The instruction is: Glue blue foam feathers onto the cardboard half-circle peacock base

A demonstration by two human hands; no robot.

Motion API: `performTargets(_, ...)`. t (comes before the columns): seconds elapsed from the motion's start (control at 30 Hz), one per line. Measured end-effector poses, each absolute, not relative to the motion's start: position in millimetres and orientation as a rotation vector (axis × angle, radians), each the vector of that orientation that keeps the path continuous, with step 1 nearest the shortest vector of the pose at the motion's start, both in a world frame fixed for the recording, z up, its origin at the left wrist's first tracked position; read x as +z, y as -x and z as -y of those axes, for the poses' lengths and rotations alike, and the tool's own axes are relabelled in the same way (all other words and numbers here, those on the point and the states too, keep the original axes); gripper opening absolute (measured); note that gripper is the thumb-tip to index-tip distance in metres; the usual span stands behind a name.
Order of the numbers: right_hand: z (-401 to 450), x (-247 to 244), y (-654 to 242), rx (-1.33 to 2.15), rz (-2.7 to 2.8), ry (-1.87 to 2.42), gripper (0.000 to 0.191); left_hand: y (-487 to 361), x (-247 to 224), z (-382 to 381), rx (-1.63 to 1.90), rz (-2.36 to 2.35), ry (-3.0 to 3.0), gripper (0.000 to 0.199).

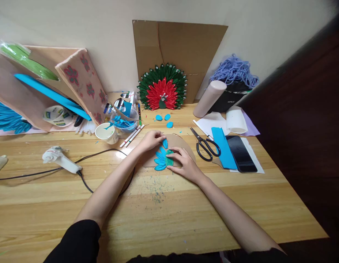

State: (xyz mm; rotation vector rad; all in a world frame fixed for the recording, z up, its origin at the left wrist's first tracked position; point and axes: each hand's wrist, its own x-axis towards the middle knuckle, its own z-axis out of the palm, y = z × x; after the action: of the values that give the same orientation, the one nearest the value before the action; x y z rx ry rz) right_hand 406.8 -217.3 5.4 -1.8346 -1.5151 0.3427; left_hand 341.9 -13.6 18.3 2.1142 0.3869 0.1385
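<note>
My left hand (153, 141) is closed in a pinch on a blue petal (165, 143) at the top of a fan of blue petals (159, 160). With its thumb below and fingers above, my right hand (185, 167) grips a green oval piece (169, 159) at the fan's inner end. Under both hands lies a rounded piece of brown cardboard (183, 142), partly covered by them. Several loose blue ovals (169, 125) rest on the table beyond the cardboard.
Black-handled scissors (204, 146), a blue strip (224, 148) and a phone (242, 153) lie on the right. A glue gun (61, 159) with its cord, a paper cup (106, 133) and markers (134, 136) are left. A red-and-green petal fan (162, 89) stands behind against cardboard.
</note>
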Motion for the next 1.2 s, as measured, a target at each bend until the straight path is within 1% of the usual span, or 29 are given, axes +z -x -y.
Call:
performTargets(0.57, 218.1, 3.7, -407.2, 0.303, 1.532, 1.831, 0.031, -343.1, 16.8, 21.3, 0.087, -0.354, -2.192, 0.025)
performTargets(0.9, 218.4, 3.7, -407.2, 0.311, 1.536, 1.832, 0.031, -340.7, 18.5, 27.9, 0.114, -0.395, -2.143, 0.019)
performTargets(1.07, 218.6, 3.2, -407.7, 0.315, 1.539, 1.833, 0.031, -338.3, 16.3, 28.9, 0.059, -0.426, -2.083, 0.017)
performTargets(1.2, 218.7, 2.3, -407.9, 0.299, 1.531, 1.83, 0.031, -337.0, 15.6, 31.1, 0.079, -0.428, -2.077, 0.018)
